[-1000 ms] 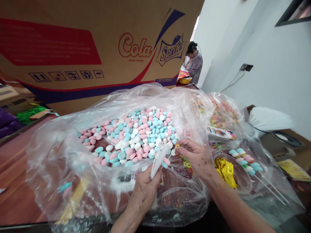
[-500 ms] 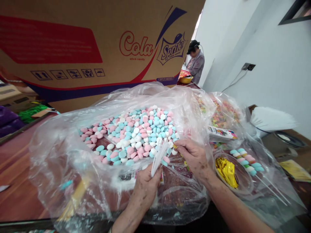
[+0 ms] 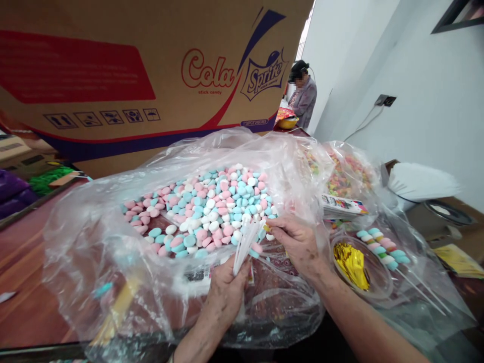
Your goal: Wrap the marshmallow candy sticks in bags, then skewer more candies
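A big clear plastic bag [image 3: 94,242] lies open on the table, heaped with pink, blue and white candies [image 3: 212,206]. My left hand [image 3: 227,292] is closed round a bundle of thin white sticks [image 3: 247,239] that point up over the candies. Beside the tips of the sticks, my right hand [image 3: 298,242] pinches a small candy between thumb and fingers. One stick in the bundle carries a pink and a blue candy near its lower end.
A large "Cola Sprite" carton [image 3: 151,75] stands behind the bag. To the right are a bowl with gold foil ties [image 3: 351,262], finished candy skewers [image 3: 381,247], a bag of mixed-colour candies [image 3: 340,176] and a stack of white paper [image 3: 419,184]. Another person [image 3: 302,98] stands far back.
My right hand has shifted slightly left, closer to the stick tips. The left hand and its bundle of sticks have barely moved.
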`<state>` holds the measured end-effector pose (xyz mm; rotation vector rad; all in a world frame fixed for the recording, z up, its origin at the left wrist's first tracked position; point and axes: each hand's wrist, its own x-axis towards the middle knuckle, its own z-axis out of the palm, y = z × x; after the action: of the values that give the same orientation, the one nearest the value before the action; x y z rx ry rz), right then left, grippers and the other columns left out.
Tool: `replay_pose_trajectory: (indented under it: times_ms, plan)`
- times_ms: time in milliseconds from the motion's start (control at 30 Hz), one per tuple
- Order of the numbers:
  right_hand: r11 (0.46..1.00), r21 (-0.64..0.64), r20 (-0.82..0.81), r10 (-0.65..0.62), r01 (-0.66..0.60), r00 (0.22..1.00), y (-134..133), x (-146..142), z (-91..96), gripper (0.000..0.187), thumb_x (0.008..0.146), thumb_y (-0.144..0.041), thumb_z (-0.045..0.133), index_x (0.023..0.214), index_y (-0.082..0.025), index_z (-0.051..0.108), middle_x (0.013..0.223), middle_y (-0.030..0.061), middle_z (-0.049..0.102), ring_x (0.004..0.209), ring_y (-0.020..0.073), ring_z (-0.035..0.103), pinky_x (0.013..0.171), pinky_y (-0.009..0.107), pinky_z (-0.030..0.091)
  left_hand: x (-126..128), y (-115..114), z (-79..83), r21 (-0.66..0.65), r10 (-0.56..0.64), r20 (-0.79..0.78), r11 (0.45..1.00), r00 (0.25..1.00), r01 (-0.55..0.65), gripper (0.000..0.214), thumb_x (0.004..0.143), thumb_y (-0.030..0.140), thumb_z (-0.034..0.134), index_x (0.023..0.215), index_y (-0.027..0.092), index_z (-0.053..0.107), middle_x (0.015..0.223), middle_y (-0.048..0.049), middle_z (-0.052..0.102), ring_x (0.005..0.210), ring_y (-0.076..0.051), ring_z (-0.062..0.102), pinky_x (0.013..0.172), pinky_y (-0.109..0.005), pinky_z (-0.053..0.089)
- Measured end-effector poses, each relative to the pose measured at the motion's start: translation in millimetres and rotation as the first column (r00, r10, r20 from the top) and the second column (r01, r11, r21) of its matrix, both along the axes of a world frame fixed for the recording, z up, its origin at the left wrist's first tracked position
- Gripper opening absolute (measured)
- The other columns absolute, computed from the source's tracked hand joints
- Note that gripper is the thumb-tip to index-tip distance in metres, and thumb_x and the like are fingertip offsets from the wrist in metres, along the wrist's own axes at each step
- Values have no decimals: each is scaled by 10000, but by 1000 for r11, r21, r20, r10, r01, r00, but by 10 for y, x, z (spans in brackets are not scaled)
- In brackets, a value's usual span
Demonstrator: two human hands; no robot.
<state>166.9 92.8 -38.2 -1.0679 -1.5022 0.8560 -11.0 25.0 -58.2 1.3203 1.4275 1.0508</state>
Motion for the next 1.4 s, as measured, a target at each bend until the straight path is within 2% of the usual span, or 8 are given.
replay_pose_trajectory:
  times_ms: [200,667,767,867,1067,1200,1267,1400]
  plan:
    - [997,53,-36,-47,48,998,-9,-135,-45,175,808,-231,619,906,-265,759,914,10,725,866,172,659,775,291,536,-13,-1,-29,-3,34,-12,999,999,-34,312,831,391,537,592,190,515,512,50,439,518,-133,409,531,-249,320]
    - [998,-45,-44,-47,45,998,-10,-229,-209,182,825,-275,592,896,-217,749,788,7,709,702,154,656,654,267,528,-17,9,-43,39,101,14,994,995,-102,314,826,400,550,597,186,531,503,53,438,515,-130,406,527,-242,333]
    - [999,-32,-13,-28,27,1000,-43,-267,-195,184,827,-246,578,899,-225,747,832,11,722,752,159,664,709,277,528,-7,10,-8,35,106,1,994,994,-106,331,809,401,553,556,193,500,490,51,435,506,-132,405,521,-245,329]
    - [1000,-5,43,21,-21,999,-106,-326,-154,181,824,-221,574,879,-235,746,879,13,732,839,167,666,789,287,516,2,10,34,33,132,-2,991,991,-132,339,788,404,557,531,197,480,480,49,430,497,-130,393,505,-244,315]
    - [990,-15,209,137,-137,968,-120,-261,-27,218,849,-235,529,916,-240,736,887,0,736,837,154,673,791,262,514,10,25,65,2,187,17,982,982,-187,311,777,407,575,568,189,500,505,53,426,522,-129,388,515,-238,326]
    - [999,-54,359,16,4,933,84,-6,74,335,918,-276,413,1154,-200,639,866,32,714,772,173,650,714,287,506,-1,36,29,-27,242,68,970,968,-241,292,784,407,585,607,186,515,541,49,451,553,-132,412,535,-234,346]
    - [997,-49,456,-32,61,889,181,82,92,284,897,-255,423,1020,-176,666,831,51,684,759,191,615,718,307,478,-15,41,0,-24,278,63,961,959,-277,302,788,410,592,602,186,514,541,49,449,559,-134,417,539,-233,342]
    - [998,-50,605,3,35,796,213,69,12,149,822,-204,510,754,-172,640,775,63,636,769,207,561,757,324,433,-36,50,-29,-20,285,58,959,957,-284,283,778,407,602,622,176,548,537,47,455,563,-138,421,547,-235,343]
